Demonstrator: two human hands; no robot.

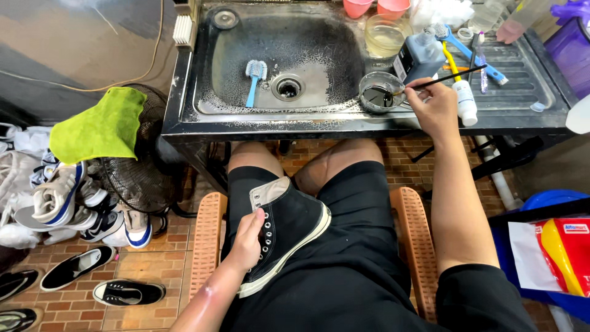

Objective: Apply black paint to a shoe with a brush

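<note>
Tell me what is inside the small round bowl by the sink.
The small round bowl holds dark liquid, with the thin black brush tip dipped in it. Its bottom is hidden.

There is only one view, from a camera worn on the seated person's head. It looks steeply down and forward over the lap, so the thighs and the black shoe [289,237] lie near, at the bottom. The sink [203,92] fills the far top edge, close in. To the left the tiled floor [153,264] shows; to the right, a blue bin [553,200].
</note>
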